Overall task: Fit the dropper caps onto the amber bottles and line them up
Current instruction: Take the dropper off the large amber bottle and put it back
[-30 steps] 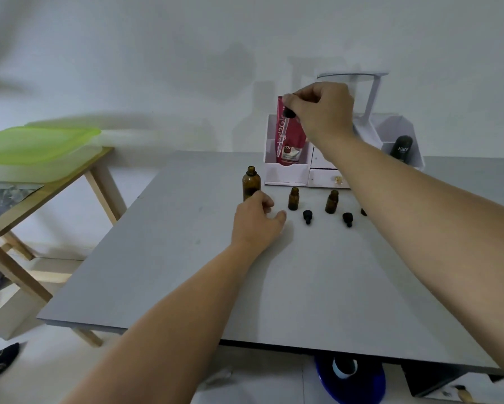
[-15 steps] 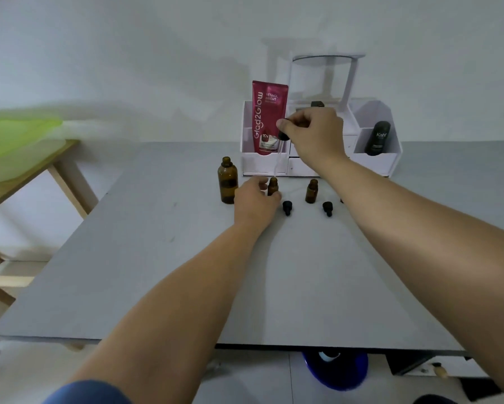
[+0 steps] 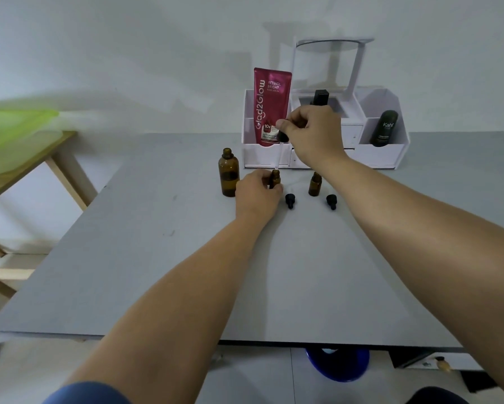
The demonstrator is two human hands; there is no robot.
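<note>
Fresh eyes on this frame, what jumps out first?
Mid-table, the right hand pinches a black dropper cap, its pipette pointing down at the mouth of the small amber bottle that the left hand grips. Behind them a bright red tube stands in the white organizer. A taller amber bottle stands uncapped left of the hands, and two loose black caps lie to the right.

The matte bench point(image 3: 186, 272) is plain grey. The tall glass bottle point(image 3: 228, 177), the left small glass bottle point(image 3: 275, 179) and the right small glass bottle point(image 3: 315, 185) are translucent amber-brown. The left loose rubber dropper cap point(image 3: 289, 200), the right loose rubber dropper cap point(image 3: 331, 201) and the raised dropper cap point(image 3: 283, 137) are black. The plastic organiser point(image 3: 266, 158) is white; its squeeze tube point(image 3: 271, 106) is magenta with white lettering. Far left, a plastic lid point(image 3: 14, 126) is lime green.
</note>
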